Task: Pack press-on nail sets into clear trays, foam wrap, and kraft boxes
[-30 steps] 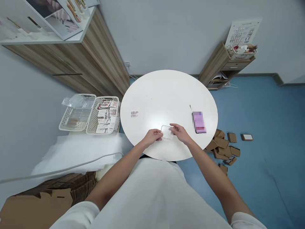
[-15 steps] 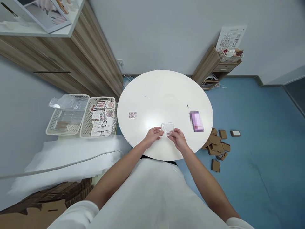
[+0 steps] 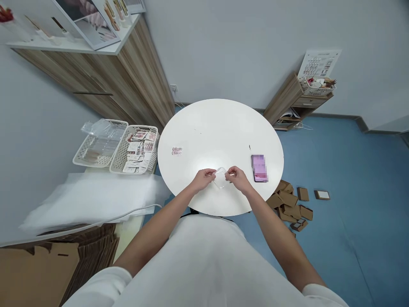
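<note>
A small clear plastic case (image 3: 220, 178) is held over the near part of the round white table (image 3: 220, 128). My left hand (image 3: 202, 179) pinches its left edge and my right hand (image 3: 236, 177) pinches its right edge, fingers closed on it. The case looks tilted and partly hidden between my fingers. A small card of pink press-on nails (image 3: 177, 151) lies on the table to the left, apart from both hands. A phone (image 3: 259, 168) lies to the right of my right hand.
Two white baskets stand left of the table: one with clear cases (image 3: 97, 143), one with nail packets (image 3: 138, 149). Wooden cabinets stand at back left (image 3: 128, 81) and back right (image 3: 287, 100). Small cardboard boxes (image 3: 292, 202) litter the blue floor. Large cardboard (image 3: 38, 264) lies near left.
Both hands have lifted and tilted the clear case, drawing their fingertips closer together at its top edges. The view has shifted slightly.
</note>
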Demonstrator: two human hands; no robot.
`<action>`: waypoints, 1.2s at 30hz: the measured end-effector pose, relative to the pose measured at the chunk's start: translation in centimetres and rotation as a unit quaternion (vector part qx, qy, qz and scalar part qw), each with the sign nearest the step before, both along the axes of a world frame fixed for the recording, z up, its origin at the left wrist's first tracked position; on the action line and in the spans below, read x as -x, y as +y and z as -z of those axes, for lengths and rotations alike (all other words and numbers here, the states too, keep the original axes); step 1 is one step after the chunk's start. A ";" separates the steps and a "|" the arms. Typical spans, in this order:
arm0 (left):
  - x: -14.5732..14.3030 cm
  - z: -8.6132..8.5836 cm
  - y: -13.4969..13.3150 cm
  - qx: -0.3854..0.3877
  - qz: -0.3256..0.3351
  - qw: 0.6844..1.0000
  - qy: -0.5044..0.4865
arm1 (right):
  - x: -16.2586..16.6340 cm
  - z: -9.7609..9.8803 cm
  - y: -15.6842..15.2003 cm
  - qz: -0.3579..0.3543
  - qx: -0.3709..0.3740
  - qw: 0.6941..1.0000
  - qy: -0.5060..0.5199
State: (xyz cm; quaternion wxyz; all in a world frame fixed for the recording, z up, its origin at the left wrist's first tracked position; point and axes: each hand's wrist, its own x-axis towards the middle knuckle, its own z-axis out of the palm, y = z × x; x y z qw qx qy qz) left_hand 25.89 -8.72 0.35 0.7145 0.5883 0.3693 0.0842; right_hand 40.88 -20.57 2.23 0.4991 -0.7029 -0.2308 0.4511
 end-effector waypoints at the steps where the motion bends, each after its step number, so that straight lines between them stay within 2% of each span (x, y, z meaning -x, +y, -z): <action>1: 0.0 0.0 -0.3 0.001 -0.030 1.000 0.006 | 0.1 0.0 0.0 0.010 -0.005 1.000 0.017; 3: 0.0 0.0 -1.2 0.030 -0.073 0.997 0.015 | 0.5 0.5 -0.2 0.053 -0.016 0.997 0.047; 6: 0.3 0.1 -2.5 0.126 -0.050 0.991 -0.014 | 1.4 1.2 -1.2 0.059 -0.016 0.997 0.044; 8: 0.4 0.1 -3.1 0.163 -0.040 0.985 -0.038 | 1.6 1.3 -1.9 0.020 -0.001 0.999 -0.034; 10: 0.2 0.1 -3.2 0.166 -0.048 0.984 -0.038 | 1.3 0.6 -2.3 -0.040 0.012 0.983 -0.180; 12: 0.0 0.1 -3.0 0.158 -0.044 0.986 -0.033 | 0.6 -0.5 -2.1 -0.134 0.009 0.931 -0.340; 14: -0.2 0.0 -2.7 0.148 -0.026 0.988 -0.034 | 0.0 -1.7 -1.5 -0.256 -0.002 0.858 -0.444; 16: -0.3 0.0 -2.4 0.137 -0.011 0.990 -0.034 | -0.5 -2.8 -0.4 -0.340 0.006 0.796 -0.500; 17: -0.2 0.0 -2.2 0.131 -0.006 0.991 -0.036 | -0.6 -3.2 0.1 -0.366 0.016 0.776 -0.514; 19: 0.1 0.1 -1.8 0.113 0.010 0.992 -0.046 | -0.7 -3.7 1.0 -0.397 0.036 0.753 -0.524; 21: 0.6 0.1 -1.3 0.075 0.033 0.995 -0.054 | -0.7 -4.0 1.6 -0.410 0.044 0.746 -0.523; 24: 1.4 -0.4 -0.2 -0.041 0.068 0.996 -0.038 | -0.8 -4.2 1.8 -0.422 0.033 0.746 -0.514; 27: 1.6 -1.2 0.7 -0.158 0.113 0.981 -0.025 | -0.7 -4.2 1.7 -0.435 0.019 0.747 -0.502; 29: 1.3 -1.7 1.1 -0.205 0.141 0.968 -0.033 | -0.6 -4.2 1.7 -0.438 0.013 0.749 -0.498; 32: 0.9 -2.0 1.4 -0.239 0.157 0.957 -0.046 | -0.4 -4.2 1.7 -0.431 0.011 0.759 -0.488; 36: 0.9 -1.6 1.6 -0.229 0.185 0.954 -0.056 | -0.3 -4.0 1.6 -0.430 0.012 0.771 -0.469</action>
